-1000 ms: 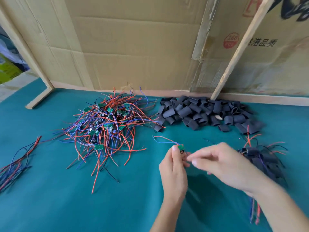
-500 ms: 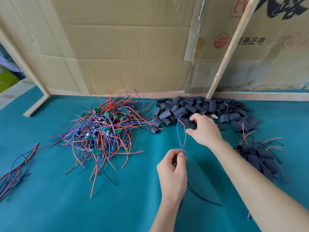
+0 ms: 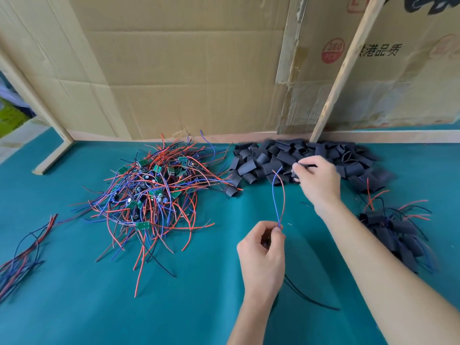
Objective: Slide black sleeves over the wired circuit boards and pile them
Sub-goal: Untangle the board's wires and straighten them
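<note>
The right hand (image 3: 317, 180) has left the near middle of the teal cloth-covered desk (image 3: 74, 295), where it met the left hand a second ago, and now reaches far across to the heap of short black flattened sleeves (image 3: 278, 158) along the cardboard wall. Half a second ago it was only arriving there; now its fingers (image 3: 297, 168) are drawn together in a pinch on one black sleeve (image 3: 310, 166) at the heap's near edge, which looks barely lifted, if at all.

The left hand (image 3: 262, 255) has stayed near, its fingers curled and pinching the base of a wired circuit board; the board itself is hidden in the hand, with its thin red and blue wires (image 3: 277, 195) standing up and a black wire (image 3: 311, 298) trailing on the desk towards the near right.

So the board is picked and held ready, and the sleeve is being fetched; sliding it over is not yet done. The tangled pile of unsleeved green boards with red and blue wires (image 3: 154, 195) lies far left of the hands, and the pile of finished sleeved boards (image 3: 398, 235) sits at the right.
</note>
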{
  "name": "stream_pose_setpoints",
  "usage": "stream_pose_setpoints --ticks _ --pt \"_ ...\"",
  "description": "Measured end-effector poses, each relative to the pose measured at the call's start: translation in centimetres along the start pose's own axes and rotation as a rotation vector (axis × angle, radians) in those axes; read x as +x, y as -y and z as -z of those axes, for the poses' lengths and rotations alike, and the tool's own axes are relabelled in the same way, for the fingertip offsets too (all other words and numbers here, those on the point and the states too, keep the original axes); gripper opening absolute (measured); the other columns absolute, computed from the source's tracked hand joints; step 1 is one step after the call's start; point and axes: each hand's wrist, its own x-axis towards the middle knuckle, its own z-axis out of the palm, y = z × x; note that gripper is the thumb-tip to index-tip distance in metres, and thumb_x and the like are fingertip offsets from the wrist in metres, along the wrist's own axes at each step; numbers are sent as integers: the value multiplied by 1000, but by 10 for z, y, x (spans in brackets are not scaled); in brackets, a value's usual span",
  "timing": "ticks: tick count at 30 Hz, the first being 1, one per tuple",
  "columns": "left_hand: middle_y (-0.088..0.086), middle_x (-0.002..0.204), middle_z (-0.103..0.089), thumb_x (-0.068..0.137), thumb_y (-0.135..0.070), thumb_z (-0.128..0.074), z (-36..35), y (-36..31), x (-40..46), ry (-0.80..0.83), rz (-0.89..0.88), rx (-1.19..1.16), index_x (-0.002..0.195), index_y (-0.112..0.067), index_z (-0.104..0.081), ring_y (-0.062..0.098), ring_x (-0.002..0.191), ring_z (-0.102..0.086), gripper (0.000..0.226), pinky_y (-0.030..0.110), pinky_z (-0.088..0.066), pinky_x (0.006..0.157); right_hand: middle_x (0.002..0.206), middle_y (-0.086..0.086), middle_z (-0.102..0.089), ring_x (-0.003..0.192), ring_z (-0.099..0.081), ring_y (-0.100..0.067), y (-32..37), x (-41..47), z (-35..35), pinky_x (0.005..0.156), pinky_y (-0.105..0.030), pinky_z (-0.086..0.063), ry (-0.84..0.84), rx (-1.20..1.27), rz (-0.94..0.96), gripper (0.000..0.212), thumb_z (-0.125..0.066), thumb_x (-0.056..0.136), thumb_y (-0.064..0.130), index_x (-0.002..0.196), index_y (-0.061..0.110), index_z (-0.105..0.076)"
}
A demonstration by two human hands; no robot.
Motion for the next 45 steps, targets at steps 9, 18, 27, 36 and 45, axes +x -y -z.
stream_pose_setpoints --ticks 9,18,27,36,45 --pt "7 68 -67 91 -8 -63 0 -3 -2 22 -13 17 75 -22 -72 8 58 -50 23 22 -41 55 107 -18 -78 73 -74 -22 43 -5 10 59 -26 -55 473 542 -290 7 -66 101 18 100 12 -65" --pt "4 68 -68 92 -7 -63 1 -1 -2 1 -31 19 75 -23 -71 17 57 -53 25 25 -44 57 111 -21 -77 69 -71 -20 32 -4 15 56 -27 -55 585 665 -379 8 -67 100 19 97 14 -62" --pt "3 67 -68 92 -8 -62 2 1 -2 8 -38 27 75 -23 -70 7 57 -51 25 21 -42 55 118 -18 -76 70 -71 -19 25 -6 21 57 -26 -55 580 852 -451 15 -68 99 25 107 16 -59" --pt "1 67 -68 92 -11 -62 1 4 0 15 -42 24 76 -24 -70 5 56 -49 22 20 -40 53 105 -10 -80 77 -74 -20 26 -17 27 63 -27 -56 466 505 -121 8 -67 100 19 103 12 -69" --pt "-9 69 -65 95 -11 -64 2 5 0 -30 -95 12 85 -29 -71 5 59 -49 22 18 -40 57 96 -2 -81 79 -73 -16 10 -70 20 70 -31 -54 456 342 -119 19 -74 93 20 110 14 -67"
